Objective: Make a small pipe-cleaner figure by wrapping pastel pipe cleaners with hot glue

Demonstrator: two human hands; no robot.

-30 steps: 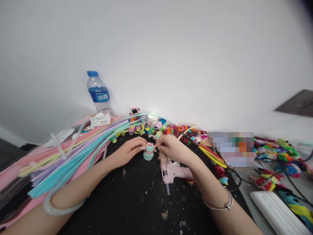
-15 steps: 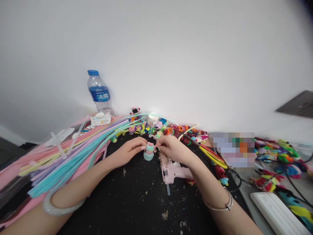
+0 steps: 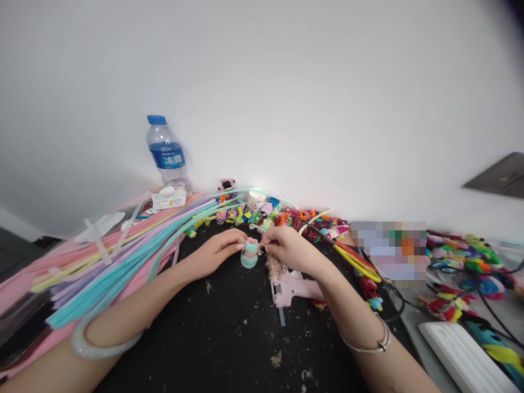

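Observation:
A small figure of pipe cleaners, pale green with pink bands, stands upright on the black mat. My left hand pinches its left side between thumb and fingers. From the right, my right hand grips the figure's other side with closed fingertips; the exact spot held is too small to make out. Just below my right hand, a pink hot glue gun lies on the mat with a glue stick poking out.
Bundles of pastel pipe cleaners cover the left side. A water bottle stands by the wall, near a white cup. Colourful finished figures line the back. On the right lie a white power strip-like block and black cables.
Almost nothing differs. Both hands stay at the figure, and the glue gun lies where it was.

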